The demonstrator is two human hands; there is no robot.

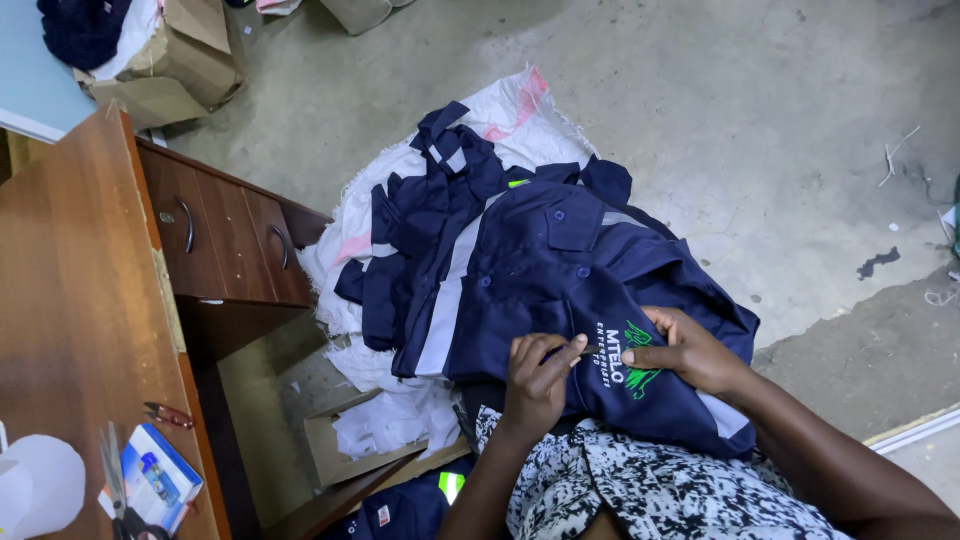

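A navy work jacket with grey reflective strips lies over the person's lap and a heap of like garments. Its long axis runs from the lap, collar end away. The left hand pinches the cloth beside the embroidered emblem; the right hand grips a fold just past it. A white sack under the heap rests on the grey concrete floor. A wooden desk stands left, with scissors near its front edge.
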